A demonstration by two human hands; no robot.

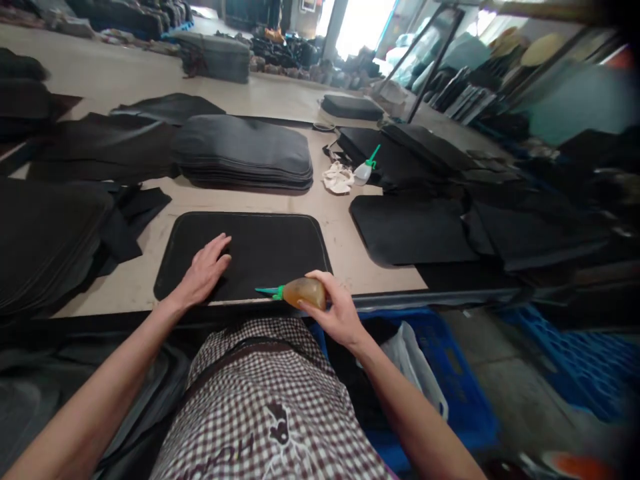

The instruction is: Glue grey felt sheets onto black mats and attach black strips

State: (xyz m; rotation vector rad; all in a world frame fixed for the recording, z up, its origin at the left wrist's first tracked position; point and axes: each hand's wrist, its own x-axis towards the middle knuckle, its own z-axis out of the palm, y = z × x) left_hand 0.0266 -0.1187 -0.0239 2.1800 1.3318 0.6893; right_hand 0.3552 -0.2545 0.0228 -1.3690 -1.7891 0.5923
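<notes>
A black rounded-corner panel (270, 247) lies flat at the table's front edge, a thin pale line running just inside its border. My left hand (203, 270) rests on the panel's left part, fingers stretched out. In my right hand (335, 303) is a squeeze glue bottle (304, 293) with amber contents and a green nozzle. The bottle lies almost level, its tip pointing left over the panel's front edge. Whether glue is coming out is too small to tell.
Behind the panel stands a stack of black panels (245, 150). A white bottle with a green nozzle (365, 170) stands beside a crumpled cloth (339, 178). More black sheets (410, 227) lie right, another pile (45, 240) left. Blue crates (450, 347) sit below the table.
</notes>
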